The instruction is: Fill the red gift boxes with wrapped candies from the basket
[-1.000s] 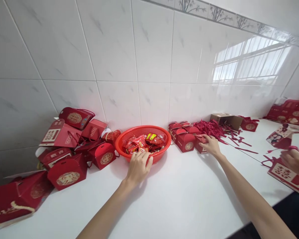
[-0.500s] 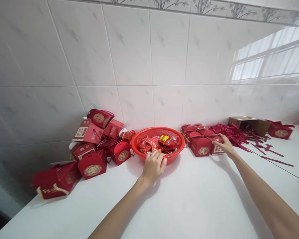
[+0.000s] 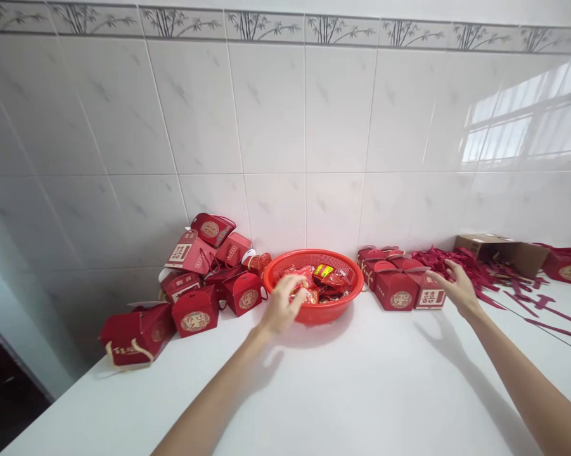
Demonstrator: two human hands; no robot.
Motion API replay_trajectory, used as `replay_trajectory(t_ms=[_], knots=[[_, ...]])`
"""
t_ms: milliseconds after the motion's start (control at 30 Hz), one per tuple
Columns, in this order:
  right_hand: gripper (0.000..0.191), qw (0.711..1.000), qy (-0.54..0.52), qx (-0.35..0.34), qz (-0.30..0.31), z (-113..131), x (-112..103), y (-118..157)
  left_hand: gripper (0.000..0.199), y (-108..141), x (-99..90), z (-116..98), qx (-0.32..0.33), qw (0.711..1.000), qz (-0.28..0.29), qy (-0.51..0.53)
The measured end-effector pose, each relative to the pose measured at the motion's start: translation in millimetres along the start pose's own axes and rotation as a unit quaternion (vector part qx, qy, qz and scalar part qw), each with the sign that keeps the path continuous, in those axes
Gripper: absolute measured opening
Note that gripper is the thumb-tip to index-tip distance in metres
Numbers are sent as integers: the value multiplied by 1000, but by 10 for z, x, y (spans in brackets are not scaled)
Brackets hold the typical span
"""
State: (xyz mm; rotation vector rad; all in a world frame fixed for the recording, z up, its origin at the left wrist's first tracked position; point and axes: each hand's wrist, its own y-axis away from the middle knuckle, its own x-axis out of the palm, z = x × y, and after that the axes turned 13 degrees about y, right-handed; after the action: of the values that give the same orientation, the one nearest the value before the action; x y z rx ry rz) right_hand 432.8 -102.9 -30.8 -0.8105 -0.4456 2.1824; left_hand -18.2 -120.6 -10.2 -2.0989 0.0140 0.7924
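Observation:
My left hand (image 3: pixel 281 306) is raised at the front left rim of a red plastic basket (image 3: pixel 323 313), its fingers loosely bent and apart, with no held thing visible. Red-wrapped sweets (image 3: pixel 333 280) fill the basket, one wrapper bearing a yellow label; my hand hides part of them. On the other side, my right hand (image 3: pixel 460 292) hovers with thumb and fingers spread, just right of a red gift box (image 3: pixel 430 297) printed with a pale square emblem. That box stands against another red gift box (image 3: pixel 394 291) with a round gold emblem, in a small group beside the basket.
Left of the basket, red gift boxes (image 3: pixel 194 311) are piled against the tiled wall (image 3: pixel 275 107). A heap of dark red ribbons (image 3: pixel 444 261), an open cardboard box (image 3: pixel 527 256) and another red box (image 3: pixel 568 266) lie to the right on the white table (image 3: pixel 342 392).
My left hand has lifted slightly off the basket's front rim. My right hand has drawn away from the end gift box and opened. The view has tilted up and turned left.

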Motion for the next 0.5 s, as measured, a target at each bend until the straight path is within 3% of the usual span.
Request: replay_trajectory(t_ms=[100, 200, 333, 500], knots=[[76, 995, -99, 2, 12, 356, -92, 286, 24, -132, -455, 324, -64, 994, -74, -43], [63, 987, -149, -41, 51, 711, -73, 668, 16, -141, -789, 595, -138, 981, -101, -92], [51, 967, -198, -96, 125, 1040, 161, 1156, 7, -38, -921, 683, -197, 969, -73, -127], [42, 938, -174, -206, 217, 1201, 397, 1563, 8, -35, -1027, 517, -243, 962, 1, -122]])
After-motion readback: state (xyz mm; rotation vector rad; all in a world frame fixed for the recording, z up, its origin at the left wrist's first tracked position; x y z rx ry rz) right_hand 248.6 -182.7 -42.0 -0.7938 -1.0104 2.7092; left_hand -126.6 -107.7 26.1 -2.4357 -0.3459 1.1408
